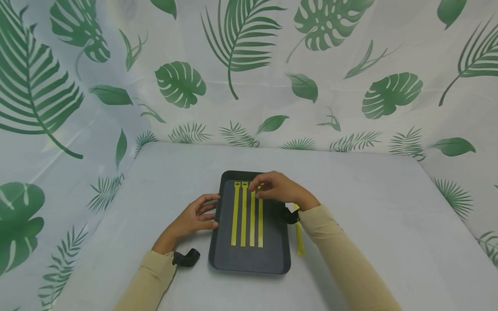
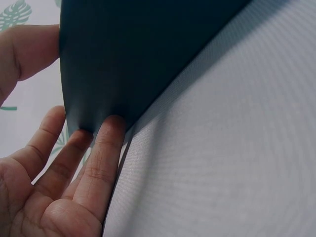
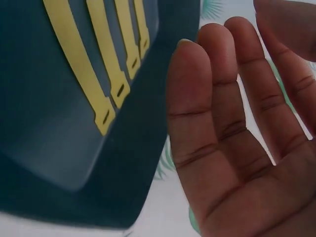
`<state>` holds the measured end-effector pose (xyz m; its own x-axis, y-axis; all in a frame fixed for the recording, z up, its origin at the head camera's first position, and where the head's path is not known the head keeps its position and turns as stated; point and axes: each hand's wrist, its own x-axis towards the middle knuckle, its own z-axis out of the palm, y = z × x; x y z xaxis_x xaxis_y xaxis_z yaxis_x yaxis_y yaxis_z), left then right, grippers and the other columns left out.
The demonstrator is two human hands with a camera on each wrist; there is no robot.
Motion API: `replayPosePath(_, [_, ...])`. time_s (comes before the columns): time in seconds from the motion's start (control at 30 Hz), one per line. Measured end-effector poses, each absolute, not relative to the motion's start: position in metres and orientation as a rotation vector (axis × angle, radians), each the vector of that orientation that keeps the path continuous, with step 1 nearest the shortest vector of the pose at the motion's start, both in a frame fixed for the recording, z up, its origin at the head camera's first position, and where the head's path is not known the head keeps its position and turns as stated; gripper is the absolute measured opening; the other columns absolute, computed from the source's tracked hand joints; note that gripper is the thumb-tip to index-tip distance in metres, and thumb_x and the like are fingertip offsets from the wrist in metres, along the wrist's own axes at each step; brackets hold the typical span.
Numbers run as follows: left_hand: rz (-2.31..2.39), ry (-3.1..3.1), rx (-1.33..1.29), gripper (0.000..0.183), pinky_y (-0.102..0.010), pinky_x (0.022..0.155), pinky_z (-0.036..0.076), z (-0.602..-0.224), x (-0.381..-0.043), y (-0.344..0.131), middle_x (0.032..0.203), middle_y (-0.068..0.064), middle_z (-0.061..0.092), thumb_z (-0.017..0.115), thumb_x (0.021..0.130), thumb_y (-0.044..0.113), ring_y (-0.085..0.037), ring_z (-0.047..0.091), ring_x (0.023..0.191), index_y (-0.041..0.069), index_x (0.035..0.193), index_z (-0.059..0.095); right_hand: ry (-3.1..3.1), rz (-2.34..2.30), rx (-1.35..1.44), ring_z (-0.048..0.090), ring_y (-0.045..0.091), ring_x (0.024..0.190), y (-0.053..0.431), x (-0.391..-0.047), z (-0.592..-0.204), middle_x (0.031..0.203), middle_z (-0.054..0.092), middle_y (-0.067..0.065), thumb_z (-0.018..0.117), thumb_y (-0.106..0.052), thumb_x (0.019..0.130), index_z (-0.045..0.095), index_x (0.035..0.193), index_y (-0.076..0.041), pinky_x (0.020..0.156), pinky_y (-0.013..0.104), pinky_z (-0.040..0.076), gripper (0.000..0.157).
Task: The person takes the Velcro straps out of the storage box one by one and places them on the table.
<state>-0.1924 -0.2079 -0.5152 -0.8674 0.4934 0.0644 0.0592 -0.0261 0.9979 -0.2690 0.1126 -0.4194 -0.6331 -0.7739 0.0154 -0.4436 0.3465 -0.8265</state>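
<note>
The white table (image 1: pixel 389 207) offers, I judge, little to stop the dark tray (image 1: pixel 237 259) from sliding if I push it sideways. My left hand (image 1: pixel 186 222) only touches the tray's left edge with its fingertips, fingers spread and fairly straight, so it steadies that side without gripping; too hard a push there could skew the tray. My right hand (image 1: pixel 282 188) hangs over the tray's far right part, fingers and thumb apart, clamped on nothing that I can see. Sweeping it low could drag what lies beneath out of line. Four yellow straps (image 1: pixel 244 220) lie side by side on the tray floor, heads toward its far edge; the gaps are narrow, so catching one could shift its neighbour. A fifth yellow strip (image 1: pixel 299 242) lies on the table just beside the tray's right edge, partly hidden by my wrist, where a nudge of the tray could push it away. The black camera mount (image 1: pixel 290 215) on my right wrist sits over that same edge and might knock it. Smallest are the slots (image 3: pixel 121 90) in the strap heads: a fingernail could hook one and pull its strap askew.
</note>
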Motion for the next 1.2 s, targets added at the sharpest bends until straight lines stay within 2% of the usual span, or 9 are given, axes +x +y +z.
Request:
replayPosePath(0.27, [1.974,1.918,0.571,0.084,-0.035,0.113,0.052,-0.515,-0.193,-0.209,0.169,-0.036,0.028,0.084,0.092,0.006,-0.057,0.032,0.154,-0.015,0.157,0.035,2.245,-1.152,-1.119,0.075,0.034,0.105,0.097,-0.271,-0.423,0.125,0.073,0.021,0.068,0.008,0.101,0.073,0.122,0.009,0.092,0.045,0.063,0.022])
replayPosePath(0.5, [1.964,1.931,0.574,0.085,-0.037,0.115,0.051,-0.515,-0.193,-0.209,0.169,-0.035,0.029,0.086,0.093,0.01,-0.056,0.033,0.154,-0.014,0.157,0.036,2.211,-1.107,-1.172,0.075,0.032,0.1,0.086,-0.276,-0.428,0.122,0.073,0.026,0.067,0.01,0.1,0.073,0.119,0.01,0.089,0.041,0.063,0.02])
replayPosePath(0.83, [1.957,1.938,0.563,0.082,-0.04,0.116,0.051,-0.512,-0.192,-0.208,0.169,-0.035,0.031,0.083,0.093,0.007,-0.056,0.034,0.154,-0.013,0.158,0.036,2.175,-1.064,-1.175,0.074,0.036,0.107,0.07,-0.282,-0.436,0.124,0.074,0.022,0.068,0.012,0.099,0.075,0.118,0.008,0.088,0.036,0.064,0.021])
replayPosePath(1.03, [1.959,1.938,0.572,0.082,-0.039,0.116,0.051,-0.512,-0.193,-0.208,0.168,-0.035,0.031,0.084,0.093,0.007,-0.056,0.035,0.153,-0.014,0.157,0.037,2.205,-0.988,-1.161,0.074,0.031,0.109,0.061,-0.287,-0.445,0.122,0.076,0.017,0.069,0.012,0.098,0.077,0.117,0.005,0.091,0.035,0.063,0.022])
replayPosePath(1.2, [1.963,1.933,0.579,0.082,-0.037,0.115,0.052,-0.513,-0.194,-0.209,0.168,-0.036,0.03,0.084,0.093,0.007,-0.056,0.035,0.153,-0.014,0.157,0.037,2.243,-0.914,-1.159,0.075,0.025,0.104,0.055,-0.289,-0.449,0.117,0.077,0.014,0.069,0.013,0.097,0.079,0.115,0.004,0.087,0.033,0.063,0.023])
